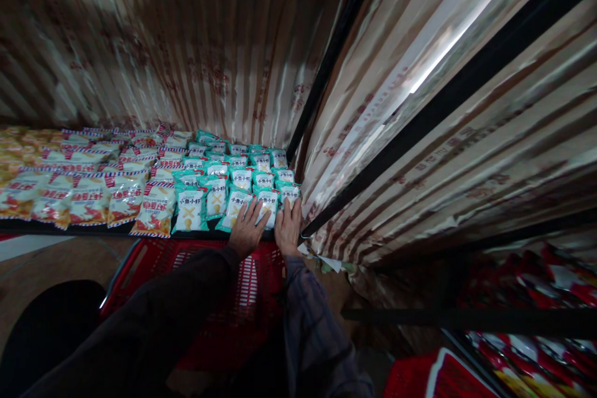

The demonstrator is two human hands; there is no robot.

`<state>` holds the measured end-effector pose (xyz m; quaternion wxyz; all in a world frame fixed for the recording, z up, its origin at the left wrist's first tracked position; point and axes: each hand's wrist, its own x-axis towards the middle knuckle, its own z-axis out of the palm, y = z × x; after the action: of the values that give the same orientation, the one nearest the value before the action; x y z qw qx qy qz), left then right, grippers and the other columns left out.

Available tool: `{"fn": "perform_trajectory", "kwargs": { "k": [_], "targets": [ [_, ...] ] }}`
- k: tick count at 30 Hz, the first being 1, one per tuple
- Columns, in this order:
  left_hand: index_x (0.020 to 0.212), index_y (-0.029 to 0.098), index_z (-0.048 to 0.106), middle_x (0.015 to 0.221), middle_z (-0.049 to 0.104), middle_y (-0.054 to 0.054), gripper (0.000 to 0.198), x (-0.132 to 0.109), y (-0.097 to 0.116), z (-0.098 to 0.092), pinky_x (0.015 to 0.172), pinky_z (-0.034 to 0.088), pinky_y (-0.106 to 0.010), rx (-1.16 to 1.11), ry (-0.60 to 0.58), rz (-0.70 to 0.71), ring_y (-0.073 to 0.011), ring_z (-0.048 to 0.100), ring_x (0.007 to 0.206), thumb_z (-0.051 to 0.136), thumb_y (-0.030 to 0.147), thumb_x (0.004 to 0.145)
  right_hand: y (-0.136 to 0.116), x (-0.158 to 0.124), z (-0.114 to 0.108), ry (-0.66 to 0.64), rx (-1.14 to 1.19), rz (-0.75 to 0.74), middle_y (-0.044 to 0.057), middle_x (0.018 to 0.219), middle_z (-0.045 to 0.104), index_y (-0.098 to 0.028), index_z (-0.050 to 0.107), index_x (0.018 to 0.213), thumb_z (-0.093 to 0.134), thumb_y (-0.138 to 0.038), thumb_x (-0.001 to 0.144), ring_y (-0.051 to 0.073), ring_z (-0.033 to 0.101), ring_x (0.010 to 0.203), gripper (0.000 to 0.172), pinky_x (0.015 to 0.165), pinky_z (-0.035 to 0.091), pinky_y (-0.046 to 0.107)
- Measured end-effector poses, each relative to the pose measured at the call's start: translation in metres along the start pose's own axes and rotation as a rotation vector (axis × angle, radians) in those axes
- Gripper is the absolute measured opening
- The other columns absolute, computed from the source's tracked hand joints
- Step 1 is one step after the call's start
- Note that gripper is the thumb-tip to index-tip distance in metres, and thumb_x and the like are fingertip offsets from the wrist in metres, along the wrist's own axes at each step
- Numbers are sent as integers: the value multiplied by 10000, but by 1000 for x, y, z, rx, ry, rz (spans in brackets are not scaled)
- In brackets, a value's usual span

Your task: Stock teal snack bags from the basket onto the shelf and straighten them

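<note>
My left hand (248, 229) rests on the front of a small teal-and-white snack bag (269, 200) in the shelf's front row, its fingers spread apart. Beside it, my right hand (288, 227) lies with outstretched fingers against another teal snack bag (289, 191) at the row's right end. Neither hand is wrapped round a bag. Several more teal bags stand behind in rows, with a front-row one (189, 208) to the left showing its full face.
White-and-red snack bags (88, 199) fill the shelf further left. A red plastic basket (205, 317) sits below my arms. Corrugated wrapped sheeting (186, 43) closes the back and right side, crossed by a black metal post (420, 106). Another red basket (415, 376) stands lower right.
</note>
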<state>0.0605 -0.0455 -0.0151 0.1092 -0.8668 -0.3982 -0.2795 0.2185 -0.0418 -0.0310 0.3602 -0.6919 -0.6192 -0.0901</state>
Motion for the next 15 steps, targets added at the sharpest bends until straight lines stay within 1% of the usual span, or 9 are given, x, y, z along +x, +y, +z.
{"fn": "perform_trajectory", "kwargs": {
  "k": [3, 6, 10, 13, 15],
  "targets": [
    [1401, 191, 447, 1527, 290, -173, 512, 0, -1, 2, 1140, 246, -554, 7, 23, 2, -332, 149, 1447, 532, 226, 897, -1, -10, -2, -6, 16, -26, 163, 1579, 177, -157, 405, 1429, 262, -342, 990, 284, 147, 1458, 496, 1119, 298, 546],
    [1391, 178, 456, 1516, 312, -183, 501, 0, 1, 2, 1143, 248, -548, 16, 20, 0, -319, 189, 1441, 516, 214, 895, 0, -14, -1, -15, 30, -26, 169, 1569, 211, -140, 410, 1426, 250, -345, 994, 284, 142, 1461, 504, 1127, 293, 542],
    [1389, 170, 453, 1521, 302, -185, 507, 3, 4, -1, 1149, 238, -549, 28, 2, -1, -310, 194, 1442, 510, 238, 890, 1, -11, 1, -12, 33, -3, 170, 1557, 242, -142, 406, 1431, 238, -360, 995, 287, 152, 1458, 515, 1122, 296, 546],
    [1388, 141, 450, 1528, 282, -194, 518, 5, 8, -1, 1153, 236, -541, 30, 8, 1, -314, 174, 1447, 509, 265, 889, -3, -7, 0, 17, 15, 6, 183, 1560, 225, -126, 395, 1435, 253, -373, 992, 294, 136, 1460, 527, 1118, 291, 545],
    [1378, 137, 463, 1521, 302, -190, 499, 7, 9, 2, 1151, 243, -539, 29, 24, 2, -314, 179, 1446, 493, 271, 899, -7, -6, -1, 28, -3, -3, 182, 1566, 209, -130, 396, 1436, 276, -388, 988, 297, 133, 1460, 530, 1118, 284, 539]
  ]
}}
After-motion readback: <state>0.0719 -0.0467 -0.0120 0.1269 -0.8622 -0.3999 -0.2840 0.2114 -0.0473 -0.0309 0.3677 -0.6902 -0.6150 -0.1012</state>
